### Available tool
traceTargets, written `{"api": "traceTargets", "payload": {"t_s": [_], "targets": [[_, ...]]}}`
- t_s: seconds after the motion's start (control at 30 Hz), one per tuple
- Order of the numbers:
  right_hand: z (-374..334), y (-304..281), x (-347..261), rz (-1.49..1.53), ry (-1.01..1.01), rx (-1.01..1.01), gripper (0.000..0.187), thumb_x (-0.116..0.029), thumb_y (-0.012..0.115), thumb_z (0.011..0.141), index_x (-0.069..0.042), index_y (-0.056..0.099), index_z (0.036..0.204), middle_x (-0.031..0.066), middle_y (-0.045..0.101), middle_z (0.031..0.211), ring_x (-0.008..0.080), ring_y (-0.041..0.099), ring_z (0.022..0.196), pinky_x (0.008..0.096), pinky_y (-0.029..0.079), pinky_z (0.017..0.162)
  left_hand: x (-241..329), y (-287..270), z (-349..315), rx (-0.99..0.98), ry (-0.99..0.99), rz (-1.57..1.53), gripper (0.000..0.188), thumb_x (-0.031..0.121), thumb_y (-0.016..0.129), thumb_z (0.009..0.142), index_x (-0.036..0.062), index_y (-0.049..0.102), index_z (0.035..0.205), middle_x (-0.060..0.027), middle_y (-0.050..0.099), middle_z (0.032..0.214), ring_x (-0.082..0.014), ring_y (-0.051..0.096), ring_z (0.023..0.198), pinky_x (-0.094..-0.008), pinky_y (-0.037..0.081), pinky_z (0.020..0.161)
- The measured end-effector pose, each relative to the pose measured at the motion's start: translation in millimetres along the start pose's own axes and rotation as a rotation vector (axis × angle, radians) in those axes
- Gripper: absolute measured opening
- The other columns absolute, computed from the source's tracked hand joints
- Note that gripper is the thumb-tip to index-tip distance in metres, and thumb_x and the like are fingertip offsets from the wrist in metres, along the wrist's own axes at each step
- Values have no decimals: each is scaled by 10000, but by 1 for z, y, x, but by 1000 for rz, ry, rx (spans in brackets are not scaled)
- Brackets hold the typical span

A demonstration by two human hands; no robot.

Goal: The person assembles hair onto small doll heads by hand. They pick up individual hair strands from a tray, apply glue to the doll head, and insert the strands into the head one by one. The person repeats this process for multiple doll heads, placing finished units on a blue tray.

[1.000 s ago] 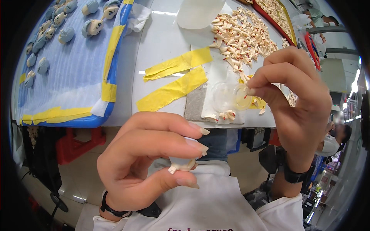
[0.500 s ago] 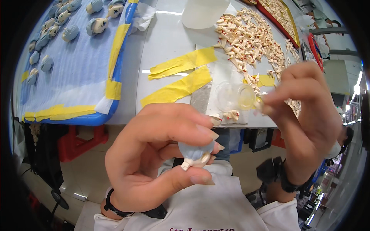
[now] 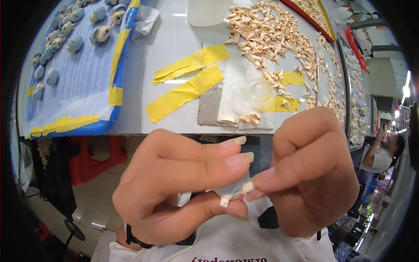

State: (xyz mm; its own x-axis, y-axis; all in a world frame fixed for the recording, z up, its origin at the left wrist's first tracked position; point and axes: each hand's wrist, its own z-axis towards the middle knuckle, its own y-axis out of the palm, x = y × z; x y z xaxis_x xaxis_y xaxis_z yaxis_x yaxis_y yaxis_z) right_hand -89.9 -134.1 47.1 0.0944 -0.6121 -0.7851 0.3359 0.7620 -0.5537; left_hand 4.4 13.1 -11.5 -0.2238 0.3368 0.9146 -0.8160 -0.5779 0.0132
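Observation:
My left hand [image 3: 174, 179] is closed around a small doll head with blue-grey hair [image 3: 232, 190], held in front of my chest. A pale square peg sticks out of the head's lower side, and my fingers cover much of the rest. Between its thumb and forefinger my right hand [image 3: 316, 170] pinches a small cream pointed piece [image 3: 248, 187], which meets the head's edge. A bit of red shows just below that contact. Beyond both hands, a clear round plastic cup [image 3: 238, 97] sits on a white pad near the table's front edge.
Many loose cream pieces with red tips [image 3: 266, 37] cover the table's far right. At left, a blue tray [image 3: 94, 127] lined with pale cloth bears several doll heads [image 3: 75, 44]. Yellow tape strips [image 3: 185, 94] lie between. A red stool [image 3: 83, 161] stands below; another person [image 3: 379, 155] sits at right.
My right hand has come from beside the clear cup down to the doll head, bringing the cream piece against it. My left hand has turned the head slightly.

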Motion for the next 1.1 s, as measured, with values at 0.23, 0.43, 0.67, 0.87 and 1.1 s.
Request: {"api": "traceTargets", "payload": {"t_s": [0.23,0.43,0.67,0.87,1.1], "targets": [[-4,6,9,10,-71,55,258,72,705,581,-78,533,702,55,484,736,118,447,606,221,350,533,5,11,-1,69,34,152,321,-6,713,643,-36,565,927,-206,530,944,-221,579,809,-285,477,713],[9,-16,17,6,-55,45,228,-33,706,636,-30,542,795,70,508,807,137,471,714,233,357,625,-4,-3,0,69,26,200,436,153,762,641,-8,534,975,-160,512,952,-205,567,746,-275,473,642],[60,-95,71,-581,100,-114,228,11,595,700,-25,554,922,30,560,943,115,502,877,230,379,740,-8,-16,-1,139,-10,273,453,235,761,655,5,519,962,-133,498,946,-189,556,692,-255,458,578],[86,-78,91,-582,138,-346,229,56,591,664,-33,564,873,37,567,942,114,508,842,240,397,678,-8,-13,5,52,35,213,405,184,760,656,11,533,944,-154,503,964,-197,585,730,-262,492,620],[79,-78,95,-529,121,-207,85,-3,605,684,4,566,759,80,575,652,162,543,614,265,424,594,-7,-20,7,29,-13,266,403,188,751,672,10,524,954,-153,497,965,-186,579,704,-252,490,609]]}}
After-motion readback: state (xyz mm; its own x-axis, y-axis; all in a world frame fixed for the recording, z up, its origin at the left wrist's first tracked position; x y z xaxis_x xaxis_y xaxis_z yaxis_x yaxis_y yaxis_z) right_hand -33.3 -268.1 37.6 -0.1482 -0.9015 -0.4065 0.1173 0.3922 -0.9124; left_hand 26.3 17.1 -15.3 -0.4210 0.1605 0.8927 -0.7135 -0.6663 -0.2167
